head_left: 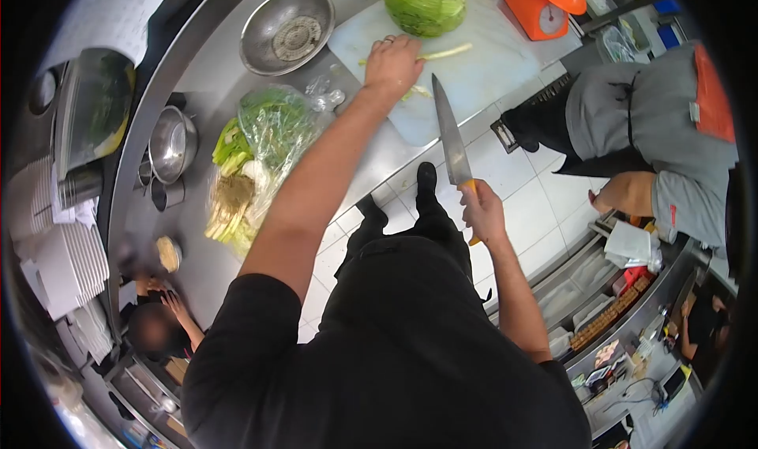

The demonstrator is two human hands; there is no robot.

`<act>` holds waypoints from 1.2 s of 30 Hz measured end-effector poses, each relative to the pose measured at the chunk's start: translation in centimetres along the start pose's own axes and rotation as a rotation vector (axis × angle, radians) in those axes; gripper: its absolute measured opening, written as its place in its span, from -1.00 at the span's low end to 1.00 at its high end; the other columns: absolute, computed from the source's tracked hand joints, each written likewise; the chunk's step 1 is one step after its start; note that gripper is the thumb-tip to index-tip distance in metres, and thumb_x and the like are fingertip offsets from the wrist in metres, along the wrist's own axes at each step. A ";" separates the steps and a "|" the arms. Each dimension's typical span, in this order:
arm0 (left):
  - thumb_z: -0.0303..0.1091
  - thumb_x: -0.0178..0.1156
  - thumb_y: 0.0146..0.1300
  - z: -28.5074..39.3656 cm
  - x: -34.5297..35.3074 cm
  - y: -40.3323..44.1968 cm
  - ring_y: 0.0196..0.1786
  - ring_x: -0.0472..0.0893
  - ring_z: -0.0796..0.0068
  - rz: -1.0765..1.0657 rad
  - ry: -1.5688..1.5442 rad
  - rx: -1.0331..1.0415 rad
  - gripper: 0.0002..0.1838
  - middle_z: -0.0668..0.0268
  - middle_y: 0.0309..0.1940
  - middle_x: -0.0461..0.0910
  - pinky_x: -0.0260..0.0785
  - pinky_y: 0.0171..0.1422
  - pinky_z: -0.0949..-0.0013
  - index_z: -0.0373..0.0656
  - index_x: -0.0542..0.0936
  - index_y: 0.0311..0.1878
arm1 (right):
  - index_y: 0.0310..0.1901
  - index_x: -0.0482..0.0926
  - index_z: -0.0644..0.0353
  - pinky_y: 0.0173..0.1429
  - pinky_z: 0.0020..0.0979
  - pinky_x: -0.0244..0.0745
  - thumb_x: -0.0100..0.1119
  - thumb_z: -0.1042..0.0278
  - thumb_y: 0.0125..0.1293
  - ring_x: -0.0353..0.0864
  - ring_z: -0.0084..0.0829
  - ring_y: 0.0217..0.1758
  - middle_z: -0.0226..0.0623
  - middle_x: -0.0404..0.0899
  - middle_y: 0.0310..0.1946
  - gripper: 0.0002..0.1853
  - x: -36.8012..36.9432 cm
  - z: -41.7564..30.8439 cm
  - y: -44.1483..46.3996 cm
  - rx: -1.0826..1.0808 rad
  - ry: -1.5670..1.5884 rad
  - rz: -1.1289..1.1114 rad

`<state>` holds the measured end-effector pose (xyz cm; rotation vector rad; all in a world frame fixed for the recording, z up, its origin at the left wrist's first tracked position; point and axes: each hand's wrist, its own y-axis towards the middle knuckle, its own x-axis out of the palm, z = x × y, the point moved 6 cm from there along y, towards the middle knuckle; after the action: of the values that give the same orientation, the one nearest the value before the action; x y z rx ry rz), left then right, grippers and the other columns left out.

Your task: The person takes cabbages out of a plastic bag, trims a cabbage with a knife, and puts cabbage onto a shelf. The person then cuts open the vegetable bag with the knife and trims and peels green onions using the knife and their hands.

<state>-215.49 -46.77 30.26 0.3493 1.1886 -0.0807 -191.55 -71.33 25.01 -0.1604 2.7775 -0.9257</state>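
My right hand (482, 212) is closed round the yellow handle of a large knife (448, 125), whose blade points up toward the white cutting board (497, 70). My left hand (393, 63) lies over the board's left part, by a thin pale green stalk (446, 52); whether its fingers grip the stalk is hidden. Just above that hand sits a green cabbage (426, 5). Small pale scraps lie below the hand. Left of my forearm, a clear plastic bag (276, 125) of leafy greens rests beside spring onions (230, 200) on the steel counter.
A metal colander (287, 32) stands left of the board, an orange scale (541, 11) at its upper right. Metal bowls (172, 145) and stacked plates (67, 247) are at left. A person in grey (655, 117) stands at right; others are at lower left and far right.
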 end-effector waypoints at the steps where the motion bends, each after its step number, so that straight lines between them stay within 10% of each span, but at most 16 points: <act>1: -0.29 0.37 0.26 -0.4 -0.8 -0.8 0.23 0.60 0.01 0.105 -0.072 -0.049 -0.64 0.11 0.07 0.68 0.41 0.35 0.00 -0.16 0.68 0.10 | 0.08 0.61 0.22 -0.54 -0.53 0.41 0.17 0.14 0.63 0.50 -0.66 -0.59 -0.43 0.56 -0.42 -0.71 0.7 0.0 0.3 -0.001 0.013 -0.007; 6: -0.27 0.26 0.39 -5.4 0.6 -6.2 0.49 0.41 -0.15 0.484 -0.332 -0.353 -0.45 -0.09 0.37 0.49 0.18 0.63 -0.05 -0.30 0.48 0.38 | 0.03 0.60 0.24 -0.54 -0.51 0.42 0.15 0.12 0.64 0.51 -0.64 -0.60 -0.44 0.55 -0.44 -0.69 3.5 -2.0 1.8 -0.029 0.026 -0.008; 12: -0.08 0.05 0.50 -9.3 3.1 -2.3 0.68 0.15 -0.08 0.197 -0.142 -0.463 -0.28 -0.11 0.60 0.24 -0.19 0.79 -0.11 -0.34 0.27 0.58 | -0.02 0.57 0.26 -0.54 -0.47 0.44 0.17 0.10 0.63 0.52 -0.61 -0.60 -0.43 0.53 -0.47 -0.68 6.2 -4.1 3.6 -0.080 0.018 -0.067; 18: -0.05 0.06 0.51 -3.4 3.9 -4.7 0.70 0.14 -0.04 0.204 -0.180 -0.334 -0.25 -0.08 0.61 0.26 -0.21 0.80 -0.06 -0.36 0.25 0.59 | -0.03 0.56 0.26 -0.55 -0.43 0.44 0.21 0.08 0.60 0.53 -0.58 -0.61 -0.38 0.56 -0.48 -0.67 8.5 -4.3 5.2 -0.065 -0.021 -0.081; 29: -0.60 0.14 0.21 -3.1 3.2 -5.4 0.67 0.22 -0.06 0.245 -0.212 -0.374 -0.30 -0.05 0.51 0.38 -0.07 0.79 -0.05 -0.33 0.37 0.49 | -0.03 0.57 0.26 -0.56 -0.47 0.40 0.21 0.17 0.61 0.48 -0.64 -0.61 -0.41 0.55 -0.47 -0.73 11.2 -5.2 4.8 -0.159 0.026 -0.203; 36: -0.68 0.05 0.21 -3.3 -13.2 -11.1 0.65 0.22 -0.20 0.654 -0.220 -0.413 -0.35 -0.12 0.45 0.42 -0.09 0.78 -0.11 -0.35 0.39 0.44 | -0.02 0.59 0.27 -0.51 -0.53 0.39 0.22 0.26 0.60 0.48 -0.67 -0.57 -0.47 0.54 -0.50 -0.79 13.1 -13.4 -1.5 -0.397 -0.182 -0.338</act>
<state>-226.09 -57.82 38.87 0.3375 0.8018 0.6703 -207.30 -66.96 34.21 -0.7536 2.7711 -0.3792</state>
